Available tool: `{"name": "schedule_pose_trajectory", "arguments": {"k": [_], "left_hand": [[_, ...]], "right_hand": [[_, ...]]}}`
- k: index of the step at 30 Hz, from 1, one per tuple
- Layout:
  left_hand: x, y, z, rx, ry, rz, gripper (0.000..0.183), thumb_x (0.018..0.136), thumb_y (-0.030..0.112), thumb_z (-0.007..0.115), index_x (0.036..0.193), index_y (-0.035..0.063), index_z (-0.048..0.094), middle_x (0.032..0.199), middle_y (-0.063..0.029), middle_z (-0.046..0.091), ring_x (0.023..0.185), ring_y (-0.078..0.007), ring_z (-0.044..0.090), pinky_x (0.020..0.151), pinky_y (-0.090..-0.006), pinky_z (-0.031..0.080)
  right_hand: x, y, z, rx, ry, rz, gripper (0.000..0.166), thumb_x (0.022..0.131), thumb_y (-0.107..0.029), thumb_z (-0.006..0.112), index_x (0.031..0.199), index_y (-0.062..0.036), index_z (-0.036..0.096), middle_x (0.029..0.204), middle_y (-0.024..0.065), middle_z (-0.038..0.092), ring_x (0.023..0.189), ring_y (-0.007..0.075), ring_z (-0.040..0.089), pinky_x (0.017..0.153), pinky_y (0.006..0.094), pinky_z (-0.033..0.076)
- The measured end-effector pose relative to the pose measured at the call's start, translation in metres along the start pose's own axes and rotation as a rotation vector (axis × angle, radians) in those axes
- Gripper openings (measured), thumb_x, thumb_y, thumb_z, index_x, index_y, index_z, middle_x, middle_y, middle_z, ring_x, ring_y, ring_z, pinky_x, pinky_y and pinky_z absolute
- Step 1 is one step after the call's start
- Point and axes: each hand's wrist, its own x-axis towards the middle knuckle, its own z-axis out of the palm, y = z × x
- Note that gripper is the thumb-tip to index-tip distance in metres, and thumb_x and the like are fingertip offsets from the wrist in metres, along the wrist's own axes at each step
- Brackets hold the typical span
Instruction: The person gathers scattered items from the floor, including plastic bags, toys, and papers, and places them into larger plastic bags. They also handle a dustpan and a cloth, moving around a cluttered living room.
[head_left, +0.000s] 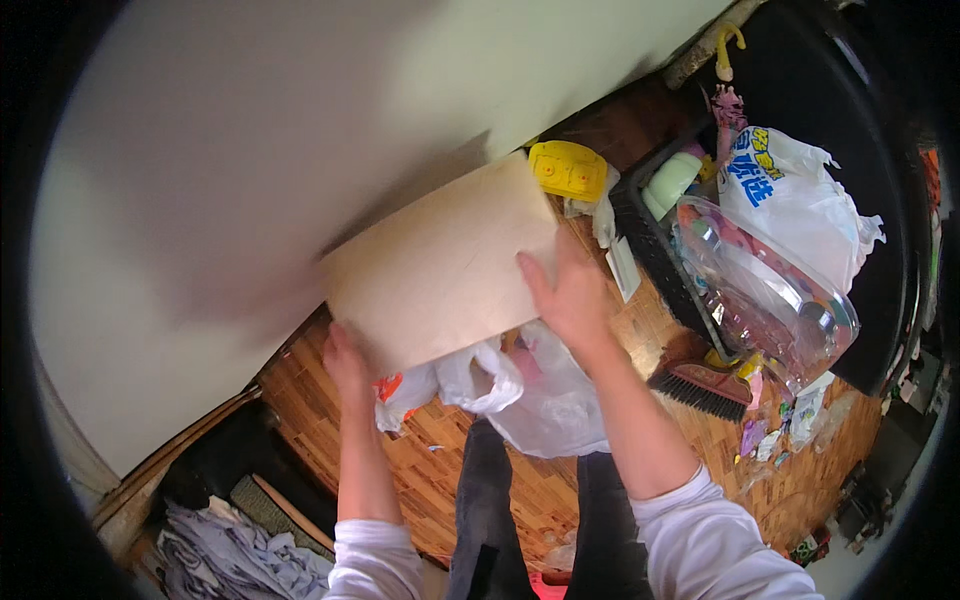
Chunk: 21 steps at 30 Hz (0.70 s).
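A flat, pale rectangular board (442, 262), perhaps cardboard, is held up between both hands near the white wall. My left hand (349, 360) grips its lower left corner, with the fingers partly hidden. On its right edge lies my right hand (566, 292), the thumb across the face. Below the board, white plastic bags (476, 375) and a larger translucent plastic bag (555, 405) stand on the wood-patterned floor, in front of my legs. What lies behind the board is hidden.
At right, a black bin (660, 262) holds a clear plastic container (765, 292) and a printed white bag (802, 202). A yellow plastic item (568, 171) is beside the wall. A broom head (705, 386) and scattered wrappers (772, 435) lie at right; crumpled cloth (232, 551) is lower left.
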Motion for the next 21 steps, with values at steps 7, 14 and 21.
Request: {"name": "schedule_pose_trajectory", "arguments": {"k": [7, 14, 21], "left_hand": [[-0.013, -0.085, -0.123, -0.274, 0.212, -0.262, 0.055, 0.093, 0.043, 0.042, 0.121, -0.0045, 0.046, 0.115, -0.0097, 0.053, 0.1, -0.0221, 0.052, 0.084, -0.0344, 0.043], [-0.039, -0.15, -0.21, 0.112, 0.373, -0.133, 0.056, 0.093, 0.037, 0.046, 0.128, -0.0059, 0.038, 0.126, -0.015, 0.043, 0.115, -0.0275, 0.042, 0.097, -0.0347, 0.033], [-0.153, -0.013, -0.09, 0.555, -0.39, 0.549, 0.058, 0.075, 0.009, 0.064, 0.126, 0.0005, 0.04, 0.128, -0.0192, 0.039, 0.121, -0.0336, 0.037, 0.101, -0.042, 0.029]], "right_hand": [[-0.073, -0.054, 0.096, 0.032, -0.18, -0.151, 0.073, 0.084, -0.038, 0.055, 0.123, 0.0198, 0.032, 0.123, 0.0381, 0.039, 0.115, 0.0457, 0.043, 0.099, 0.0443, 0.034], [-0.107, -0.084, 0.162, 0.161, -0.504, -0.247, 0.067, 0.086, -0.036, 0.053, 0.125, 0.0151, 0.034, 0.127, 0.034, 0.039, 0.117, 0.0438, 0.041, 0.101, 0.0424, 0.032], [-0.076, 0.003, 0.111, -0.356, -0.131, -0.189, 0.05, 0.08, -0.03, 0.058, 0.116, 0.0035, 0.049, 0.123, 0.0259, 0.046, 0.121, 0.0374, 0.038, 0.099, 0.0585, 0.021]]}}
